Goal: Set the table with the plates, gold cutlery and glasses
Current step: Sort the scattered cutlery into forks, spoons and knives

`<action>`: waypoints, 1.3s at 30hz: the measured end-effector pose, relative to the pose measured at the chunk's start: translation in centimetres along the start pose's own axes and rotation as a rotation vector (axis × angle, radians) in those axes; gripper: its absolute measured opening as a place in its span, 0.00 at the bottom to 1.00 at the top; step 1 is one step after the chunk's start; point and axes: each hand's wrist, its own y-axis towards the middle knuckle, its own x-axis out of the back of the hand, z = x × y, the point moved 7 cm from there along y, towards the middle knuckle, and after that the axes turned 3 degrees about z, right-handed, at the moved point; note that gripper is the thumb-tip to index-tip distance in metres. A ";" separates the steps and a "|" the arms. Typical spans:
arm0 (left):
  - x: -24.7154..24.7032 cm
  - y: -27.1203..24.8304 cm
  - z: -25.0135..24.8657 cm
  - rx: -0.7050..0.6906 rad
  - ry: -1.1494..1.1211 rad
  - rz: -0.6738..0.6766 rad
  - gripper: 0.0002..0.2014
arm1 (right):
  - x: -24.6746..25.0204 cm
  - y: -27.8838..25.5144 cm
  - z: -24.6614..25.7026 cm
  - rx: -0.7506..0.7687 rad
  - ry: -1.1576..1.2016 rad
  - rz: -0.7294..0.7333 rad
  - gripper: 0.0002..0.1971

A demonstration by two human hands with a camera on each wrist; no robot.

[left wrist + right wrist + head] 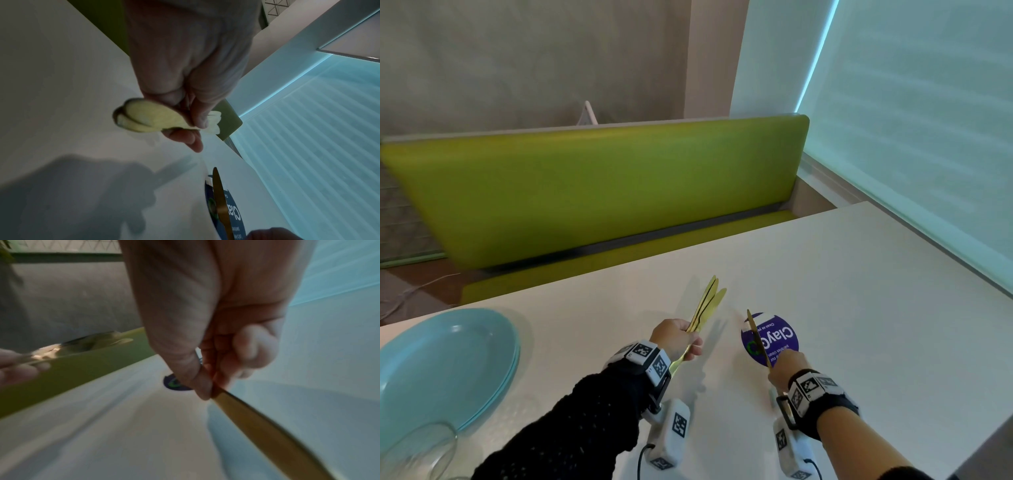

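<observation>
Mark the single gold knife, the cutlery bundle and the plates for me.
Knife (756, 337): head view, mid-blade, over the purple sticker.
Cutlery bundle (707, 303): head view, on the fanned ends above the left hand.
Plates (441, 363): head view, bare middle of the top blue plate.

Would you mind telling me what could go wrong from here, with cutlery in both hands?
1. The left hand holds a fanned cutlery bunch in one grip; a piece might slip out and clatter onto the table.
2. The right hand only pinches one gold piece near its end, so it may swivel when laid down.
3. The glass sits close to the left sleeve; a backward sweep could knock it.
</observation>
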 end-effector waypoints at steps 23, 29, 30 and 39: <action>-0.1 -2.3 -0.2 -0.016 -0.107 0.050 0.02 | 1.2 -6.6 9.8 0.283 0.778 0.336 0.05; -0.3 -2.6 -0.1 -0.029 -0.092 0.042 0.04 | 1.2 -6.7 10.0 0.321 0.737 0.301 0.06; -0.3 -2.7 0.0 -0.029 -0.101 0.036 0.04 | 1.2 -6.7 9.9 0.325 0.740 0.296 0.06; -0.5 -2.5 0.1 -0.034 -0.227 0.058 0.05 | 1.4 -6.4 9.3 0.326 0.766 0.244 0.03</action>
